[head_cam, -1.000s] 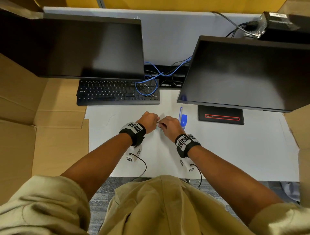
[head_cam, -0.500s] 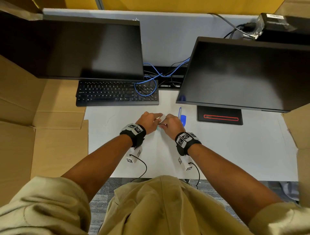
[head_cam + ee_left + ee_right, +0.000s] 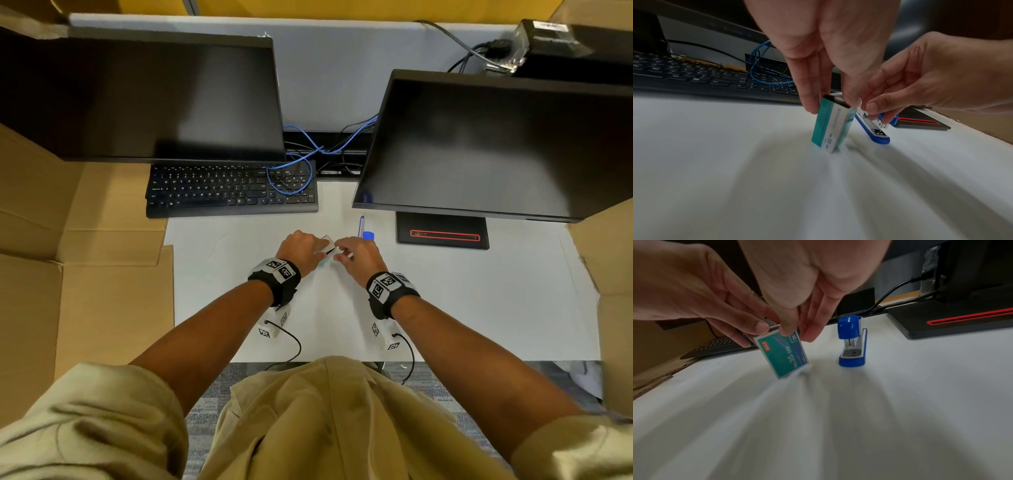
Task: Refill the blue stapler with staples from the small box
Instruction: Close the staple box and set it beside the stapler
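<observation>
The left hand (image 3: 818, 40) holds the small box (image 3: 831, 125) of staples up on end, tilted, its lower corner touching the white desk (image 3: 735, 178). Thumb and fingers (image 3: 807, 91) reach down fairly straight and pinch the box near its upper end. The right hand (image 3: 931, 78) comes in from the other side, its fingers (image 3: 791, 321) loosely bent, the tips at the box's open top end; whether they have hold of anything I cannot tell. The blue stapler (image 3: 852, 344) lies on the desk just beside the box, on the right-hand side, swung open, untouched.
</observation>
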Available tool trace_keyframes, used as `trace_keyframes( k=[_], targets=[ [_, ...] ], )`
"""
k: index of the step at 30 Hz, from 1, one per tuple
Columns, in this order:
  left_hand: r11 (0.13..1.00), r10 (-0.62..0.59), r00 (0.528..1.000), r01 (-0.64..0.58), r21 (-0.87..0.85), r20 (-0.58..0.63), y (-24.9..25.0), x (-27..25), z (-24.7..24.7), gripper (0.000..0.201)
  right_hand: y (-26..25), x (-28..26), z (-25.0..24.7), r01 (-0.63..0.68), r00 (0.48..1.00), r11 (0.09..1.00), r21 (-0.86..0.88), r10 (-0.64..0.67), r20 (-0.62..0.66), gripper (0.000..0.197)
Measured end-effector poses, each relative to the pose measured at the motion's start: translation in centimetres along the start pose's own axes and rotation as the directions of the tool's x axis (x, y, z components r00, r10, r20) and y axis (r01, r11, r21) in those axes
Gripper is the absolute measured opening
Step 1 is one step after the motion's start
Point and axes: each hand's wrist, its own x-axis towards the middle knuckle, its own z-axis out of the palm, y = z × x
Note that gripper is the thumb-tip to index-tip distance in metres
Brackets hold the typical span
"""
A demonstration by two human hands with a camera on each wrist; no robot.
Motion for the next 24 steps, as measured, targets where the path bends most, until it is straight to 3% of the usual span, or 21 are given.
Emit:
trace_keyframes(
  k=[6,9,12,17,20,24],
  targets=[
    [0.995,-0.039,0.999,0.038,-0.089,-0.002,0.0,0.3,-0.2,0.033,-0.1,0.4,0.5,0.078,0.997,0.995,-0.067,-0.078,-0.007,0.025],
    [1.000,0.024,0.999,-0.023,-0.015,0.023,0.1,0.3,0.0,0.019,-0.1,0.6,0.6,0.095,0.995,0.987,-0.133,-0.090,0.043,0.022],
    [0.990,0.110,0.993,-0.113,0.087,0.041,0.4,0.2,0.0,0.024,-0.1,0.2,0.7,0.111,0.993,0.977,-0.182,-0.103,0.052,0.022],
    [0.981,0.139,0.990,-0.141,0.133,0.021,-0.3,0.4,0.2,0.025,1.7,-0.8,-0.6,-0.030,0.990,0.972,-0.231,-0.004,-0.144,0.038],
    [0.983,0.142,0.990,-0.144,0.114,0.021,-0.3,0.8,0.4,0.028,2.8,-0.8,-1.6,-0.147,0.987,0.957,-0.251,0.125,-0.103,0.040],
    [0.987,0.143,0.990,-0.142,0.074,-0.008,0.6,1.7,0.2,0.029,3.1,-0.3,-1.9,-0.141,0.990,0.949,-0.281,0.133,-0.048,0.039]
  ],
)
